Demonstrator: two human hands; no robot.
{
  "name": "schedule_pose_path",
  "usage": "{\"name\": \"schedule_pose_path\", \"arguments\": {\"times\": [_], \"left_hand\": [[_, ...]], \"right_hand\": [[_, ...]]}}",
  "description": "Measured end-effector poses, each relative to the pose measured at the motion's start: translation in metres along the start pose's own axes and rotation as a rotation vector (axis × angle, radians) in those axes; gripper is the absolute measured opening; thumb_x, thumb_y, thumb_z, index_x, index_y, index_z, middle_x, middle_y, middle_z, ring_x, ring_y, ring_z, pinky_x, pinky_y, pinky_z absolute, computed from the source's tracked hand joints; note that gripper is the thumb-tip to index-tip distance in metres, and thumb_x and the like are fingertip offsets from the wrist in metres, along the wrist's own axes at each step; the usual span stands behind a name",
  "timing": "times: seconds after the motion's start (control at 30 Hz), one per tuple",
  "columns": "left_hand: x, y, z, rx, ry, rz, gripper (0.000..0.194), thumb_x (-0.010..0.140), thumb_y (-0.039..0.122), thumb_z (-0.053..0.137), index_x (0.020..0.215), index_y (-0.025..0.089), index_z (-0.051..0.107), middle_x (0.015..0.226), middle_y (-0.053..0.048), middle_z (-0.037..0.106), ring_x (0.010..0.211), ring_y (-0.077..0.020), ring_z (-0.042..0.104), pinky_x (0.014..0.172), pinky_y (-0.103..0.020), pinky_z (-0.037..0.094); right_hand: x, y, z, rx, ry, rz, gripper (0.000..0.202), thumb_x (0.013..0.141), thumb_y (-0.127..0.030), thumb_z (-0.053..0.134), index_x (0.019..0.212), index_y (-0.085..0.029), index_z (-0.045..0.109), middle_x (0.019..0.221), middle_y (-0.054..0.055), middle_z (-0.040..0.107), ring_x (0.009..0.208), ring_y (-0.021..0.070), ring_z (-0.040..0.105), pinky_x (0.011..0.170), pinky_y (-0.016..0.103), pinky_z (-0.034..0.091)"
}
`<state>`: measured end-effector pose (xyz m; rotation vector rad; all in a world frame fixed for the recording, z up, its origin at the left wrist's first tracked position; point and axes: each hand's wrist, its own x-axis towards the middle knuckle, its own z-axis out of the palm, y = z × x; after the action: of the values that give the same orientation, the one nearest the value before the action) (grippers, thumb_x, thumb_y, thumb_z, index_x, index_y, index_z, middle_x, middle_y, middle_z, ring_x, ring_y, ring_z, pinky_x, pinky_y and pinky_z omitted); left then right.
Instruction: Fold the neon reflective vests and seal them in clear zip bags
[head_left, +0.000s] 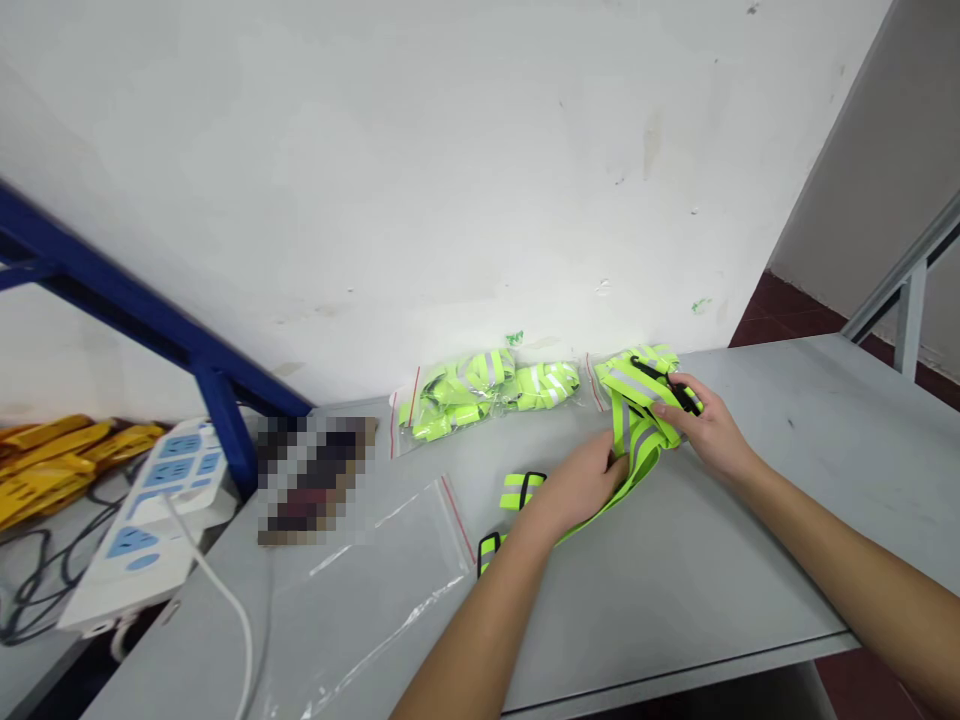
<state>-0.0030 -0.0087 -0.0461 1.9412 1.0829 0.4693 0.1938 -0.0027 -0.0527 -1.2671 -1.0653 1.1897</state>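
The left hand (589, 485) is curled around a neon-yellow reflective strap (643, 432), while the right hand (709, 425) pinches its folded upper part beside a black buckle (684, 397), so the strap bunches between the two hands above the desk (675, 590). Black slider buckles (533, 489) lie just left of the left hand, a flat clear zip bag (382, 575) lies farther left, and bagged reflective straps (469, 385) rest beyond it.

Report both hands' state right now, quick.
Left hand: closed, holding the yellow-green reflective webbing.
Right hand: closed, holding the same webbing near a black buckle.
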Motion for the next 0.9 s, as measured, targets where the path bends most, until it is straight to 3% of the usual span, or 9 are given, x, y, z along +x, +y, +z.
{"name": "schedule_pose_path", "arguments": {"times": [0.2, 0.33, 0.43, 0.53, 0.63, 0.77, 0.9], "left_hand": [[-0.005, -0.002, -0.002, 0.219, -0.006, -0.046, 0.028, 0.088, 0.044, 0.042, 0.091, 0.023, 0.06, 0.085, -0.005, 0.067, 0.072, -0.0231, 0.06, 0.06, -0.029, 0.041], [-0.012, -0.008, -0.018, 0.528, 0.05, -0.207, 0.019, 0.088, 0.032, 0.041, 0.085, 0.021, 0.055, 0.083, -0.007, 0.061, 0.069, -0.0217, 0.056, 0.057, -0.029, 0.036], [-0.016, -0.015, -0.036, 0.62, 0.06, -0.281, 0.021, 0.09, 0.026, 0.033, 0.087, 0.022, 0.053, 0.07, -0.004, 0.057, 0.058, -0.0196, 0.05, 0.053, -0.029, 0.031], [-0.018, -0.022, -0.051, 0.516, 0.135, -0.248, 0.022, 0.091, 0.031, 0.032, 0.09, 0.023, 0.053, 0.065, -0.001, 0.057, 0.055, -0.0179, 0.049, 0.052, -0.028, 0.03], [-0.02, -0.027, -0.054, 0.297, 0.206, -0.197, 0.03, 0.091, 0.044, 0.036, 0.091, 0.023, 0.058, 0.07, -0.001, 0.061, 0.059, -0.0169, 0.052, 0.053, -0.027, 0.034], [-0.024, -0.026, -0.043, 0.137, 0.11, -0.131, 0.041, 0.086, 0.056, 0.042, 0.091, 0.022, 0.065, 0.08, -0.002, 0.066, 0.066, -0.018, 0.057, 0.058, -0.027, 0.041], [-0.027, -0.017, -0.028, 0.228, 0.085, -0.07, 0.048, 0.08, 0.063, 0.052, 0.105, 0.023, 0.064, 0.104, -0.005, 0.065, 0.087, -0.0237, 0.061, 0.071, -0.031, 0.046]], "right_hand": [[0.005, 0.002, -0.003, -0.089, 0.095, -0.043, 0.048, 0.065, -0.047, 0.076, 0.105, -0.028, 0.058, 0.091, 0.001, 0.065, 0.072, 0.0218, 0.06, 0.057, 0.033, 0.048], [0.011, 0.008, -0.006, -0.073, 0.084, -0.033, 0.05, 0.065, -0.047, 0.076, 0.107, -0.028, 0.057, 0.093, 0.002, 0.065, 0.073, 0.0218, 0.061, 0.056, 0.032, 0.049], [0.018, 0.011, -0.013, -0.052, 0.13, -0.028, 0.051, 0.064, -0.045, 0.077, 0.107, -0.027, 0.057, 0.093, 0.002, 0.065, 0.069, 0.0191, 0.06, 0.053, 0.029, 0.048], [0.025, 0.013, -0.021, -0.027, 0.142, -0.02, 0.054, 0.063, -0.044, 0.078, 0.109, -0.026, 0.057, 0.092, 0.002, 0.065, 0.064, 0.0167, 0.058, 0.047, 0.026, 0.044], [0.029, 0.013, -0.027, -0.012, 0.138, 0.002, 0.056, 0.06, -0.044, 0.079, 0.109, -0.026, 0.058, 0.086, 0.0, 0.065, 0.058, 0.0158, 0.056, 0.043, 0.026, 0.041], [0.03, 0.013, -0.03, 0.001, 0.132, -0.04, 0.053, 0.06, -0.043, 0.079, 0.107, -0.026, 0.059, 0.089, 0.0, 0.066, 0.062, 0.0162, 0.058, 0.049, 0.027, 0.044], [0.028, 0.011, -0.029, 0.014, 0.12, -0.048, 0.054, 0.058, -0.042, 0.08, 0.107, -0.026, 0.059, 0.087, -0.001, 0.066, 0.064, 0.0172, 0.059, 0.051, 0.028, 0.044]]}}
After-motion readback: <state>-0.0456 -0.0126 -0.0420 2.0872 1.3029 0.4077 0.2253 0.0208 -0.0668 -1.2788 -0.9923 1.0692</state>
